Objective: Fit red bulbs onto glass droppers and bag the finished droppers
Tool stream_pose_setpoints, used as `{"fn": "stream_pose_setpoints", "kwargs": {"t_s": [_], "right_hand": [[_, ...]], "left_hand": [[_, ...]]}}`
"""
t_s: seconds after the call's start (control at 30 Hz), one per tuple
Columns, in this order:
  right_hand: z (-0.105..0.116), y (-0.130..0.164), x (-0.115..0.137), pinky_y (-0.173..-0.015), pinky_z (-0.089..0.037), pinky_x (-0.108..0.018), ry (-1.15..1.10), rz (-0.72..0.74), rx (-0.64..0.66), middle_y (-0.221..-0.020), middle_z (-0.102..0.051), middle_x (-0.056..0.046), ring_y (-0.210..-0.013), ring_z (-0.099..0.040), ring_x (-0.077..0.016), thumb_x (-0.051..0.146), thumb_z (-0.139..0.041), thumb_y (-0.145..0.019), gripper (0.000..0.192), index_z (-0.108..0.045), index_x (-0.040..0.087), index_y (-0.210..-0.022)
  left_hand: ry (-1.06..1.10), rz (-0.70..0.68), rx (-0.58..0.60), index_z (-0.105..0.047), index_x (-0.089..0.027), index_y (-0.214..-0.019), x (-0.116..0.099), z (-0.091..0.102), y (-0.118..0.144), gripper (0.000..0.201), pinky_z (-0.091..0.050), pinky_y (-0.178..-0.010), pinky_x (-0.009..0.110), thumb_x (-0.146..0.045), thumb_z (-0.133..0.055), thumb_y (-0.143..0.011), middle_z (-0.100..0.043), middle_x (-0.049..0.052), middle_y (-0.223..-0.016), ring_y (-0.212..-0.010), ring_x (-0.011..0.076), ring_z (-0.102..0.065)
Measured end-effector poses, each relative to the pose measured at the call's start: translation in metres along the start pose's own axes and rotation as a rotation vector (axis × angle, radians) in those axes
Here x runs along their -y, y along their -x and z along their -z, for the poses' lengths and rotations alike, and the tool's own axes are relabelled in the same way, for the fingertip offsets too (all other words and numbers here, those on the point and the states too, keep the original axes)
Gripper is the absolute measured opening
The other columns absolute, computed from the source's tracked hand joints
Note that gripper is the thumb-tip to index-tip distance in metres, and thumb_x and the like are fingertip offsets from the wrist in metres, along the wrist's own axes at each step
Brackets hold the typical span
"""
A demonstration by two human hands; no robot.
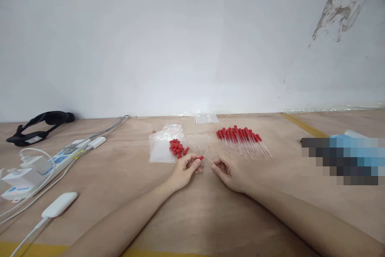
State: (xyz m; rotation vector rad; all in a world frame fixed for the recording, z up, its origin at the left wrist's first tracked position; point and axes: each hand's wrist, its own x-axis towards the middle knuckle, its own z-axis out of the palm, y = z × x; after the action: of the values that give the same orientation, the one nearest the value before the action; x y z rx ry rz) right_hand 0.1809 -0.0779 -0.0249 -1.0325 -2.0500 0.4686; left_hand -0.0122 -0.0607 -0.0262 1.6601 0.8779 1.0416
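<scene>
My left hand (187, 169) pinches a red rubber dropper bulb (201, 157) between thumb and fingers. Facing it, my right hand (227, 173) grips a thin clear dropper tube (208, 160), whose far end meets the bulb's mouth; whether it sits inside I cannot tell. Just beyond my left hand lies a pile of loose red bulbs (176, 147), partly on clear plastic bags (159, 149). Beside the pile, several bare clear tubes (198, 143) lie in a row. Beyond my right hand rests a group of droppers with red bulbs on their tubes (239, 134).
A small plastic bag (206, 118) lies by the wall. At left are a black head strap (39, 130), a power strip (60, 162) with plugs and cables, and a white device (60, 205). A blurred blue and dark object (345, 158) is at right.
</scene>
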Motion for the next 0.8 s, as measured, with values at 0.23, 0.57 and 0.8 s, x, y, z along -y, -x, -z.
{"fn": "stream_pose_setpoints", "kwargs": {"t_s": [0.23, 0.57, 0.8], "right_hand": [[0.000, 0.001, -0.002, -0.060, -0.037, -0.025, 0.034, 0.041, 0.032, -0.063, -0.055, 0.001, -0.058, -0.048, -0.0109, 0.029, -0.044, -0.083, 0.018, -0.056, 0.019, -0.074], [0.008, -0.001, -0.003, -0.068, -0.032, -0.028, 0.172, 0.125, 0.065, -0.061, -0.055, 0.003, -0.060, -0.046, -0.0111, 0.027, -0.046, -0.082, 0.016, -0.055, 0.019, -0.072], [0.015, -0.003, 0.000, -0.069, -0.030, -0.028, 0.210, 0.152, 0.109, -0.060, -0.057, 0.002, -0.057, -0.045, -0.0100, 0.028, -0.045, -0.083, 0.018, -0.058, 0.019, -0.073]], "left_hand": [[-0.095, -0.032, 0.024, -0.056, -0.012, -0.076, -0.001, 0.003, 0.001, 0.033, -0.042, -0.057, 0.021, -0.044, -0.050, -0.079, -0.054, 0.000, -0.062, -0.056, 0.0091, -0.051], [-0.093, -0.044, 0.060, -0.059, -0.012, -0.081, 0.000, 0.003, 0.002, 0.034, -0.043, -0.058, 0.022, -0.045, -0.051, -0.079, -0.058, 0.002, -0.070, -0.059, 0.0104, -0.054], [-0.064, 0.017, 0.104, -0.059, -0.011, -0.082, -0.005, 0.004, 0.006, 0.032, -0.043, -0.059, 0.022, -0.042, -0.055, -0.077, -0.058, 0.002, -0.066, -0.056, 0.0094, -0.054]]}}
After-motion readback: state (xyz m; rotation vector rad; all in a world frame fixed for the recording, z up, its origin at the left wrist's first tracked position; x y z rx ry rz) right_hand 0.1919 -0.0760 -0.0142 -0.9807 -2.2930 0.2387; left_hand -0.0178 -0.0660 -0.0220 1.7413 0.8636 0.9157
